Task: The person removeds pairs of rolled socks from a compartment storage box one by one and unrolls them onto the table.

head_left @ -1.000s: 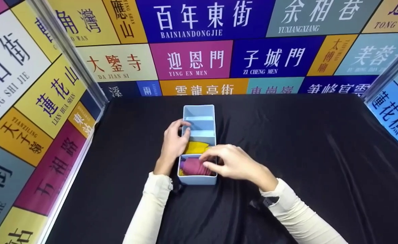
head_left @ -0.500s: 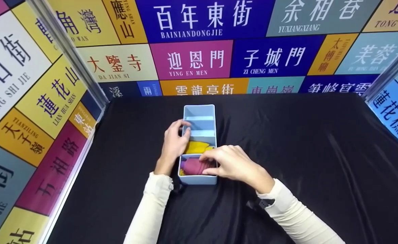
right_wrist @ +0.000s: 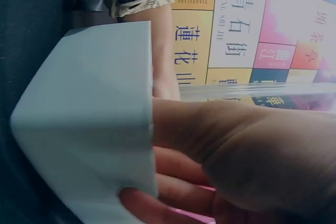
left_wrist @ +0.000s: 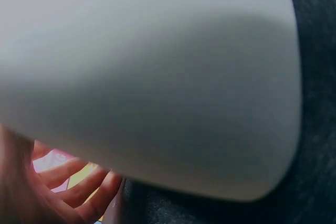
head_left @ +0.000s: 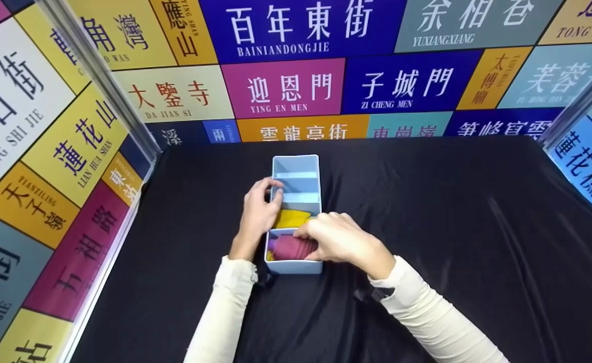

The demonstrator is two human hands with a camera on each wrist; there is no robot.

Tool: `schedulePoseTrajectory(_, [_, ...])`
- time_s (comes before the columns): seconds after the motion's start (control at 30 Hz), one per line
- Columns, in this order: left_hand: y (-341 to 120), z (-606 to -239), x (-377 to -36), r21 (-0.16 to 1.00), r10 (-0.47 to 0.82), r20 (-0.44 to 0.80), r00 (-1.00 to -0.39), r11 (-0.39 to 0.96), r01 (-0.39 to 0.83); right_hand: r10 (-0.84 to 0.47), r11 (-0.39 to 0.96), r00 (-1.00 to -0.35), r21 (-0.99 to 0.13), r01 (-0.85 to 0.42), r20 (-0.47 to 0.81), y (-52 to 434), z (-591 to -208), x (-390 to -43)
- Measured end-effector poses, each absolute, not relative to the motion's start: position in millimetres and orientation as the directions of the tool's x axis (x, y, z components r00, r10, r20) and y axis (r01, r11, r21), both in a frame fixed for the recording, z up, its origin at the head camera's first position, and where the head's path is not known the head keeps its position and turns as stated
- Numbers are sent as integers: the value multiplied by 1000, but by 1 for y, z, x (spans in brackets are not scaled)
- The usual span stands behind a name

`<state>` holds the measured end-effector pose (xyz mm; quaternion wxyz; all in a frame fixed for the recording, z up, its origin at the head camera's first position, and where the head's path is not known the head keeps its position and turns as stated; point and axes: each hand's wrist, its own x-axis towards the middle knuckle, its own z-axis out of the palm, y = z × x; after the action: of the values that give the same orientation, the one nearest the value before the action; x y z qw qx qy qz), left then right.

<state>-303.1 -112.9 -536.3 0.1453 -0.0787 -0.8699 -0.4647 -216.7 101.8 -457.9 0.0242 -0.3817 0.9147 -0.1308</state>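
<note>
A light blue divided box point(head_left: 296, 160) sits on the black cloth point(head_left: 452, 227). Its nearest compartment holds a magenta cloth point(head_left: 286, 247), and the one behind it holds a yellow cloth point(head_left: 290, 218). The two far compartments look bare. My left hand point(head_left: 256, 217) grips the box's left wall, fingers curled over the rim. My right hand point(head_left: 338, 241) reaches in from the right, its fingers curled down onto the magenta cloth. The left wrist view is mostly filled by the box wall point(left_wrist: 157, 77), with my left fingers point(left_wrist: 79, 187) below it. In the right wrist view my right hand point(right_wrist: 252, 161) lies against the box point(right_wrist: 89, 119).
Panels with coloured street signs point(head_left: 285, 88) wall in the table at the back and on both sides. Metal posts point(head_left: 99, 80) stand at the back corners. Black cloth stretches wide to the right of the box.
My right hand has slid a little left and deeper over the nearest compartment, covering more of the magenta cloth. The left hand and the box have stayed put.
</note>
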Motion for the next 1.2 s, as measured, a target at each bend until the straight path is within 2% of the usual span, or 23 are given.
schedulePoseTrajectory(0.23, [-112,-536,-303,792,5,319,-948,548,270,-693,697,-720,-229,-679,27,98,-455,-217])
schedulePoseTrajectory(0.53, [-113,-536,-303,780,6,337,-941,558,283,-711,687,-702,-175,-705,39,96,-455,-220])
schedulePoseTrajectory(1.2, [-114,-537,-303,772,14,350,-937,563,296,-737,638,-662,-185,-748,135,106,-466,-221])
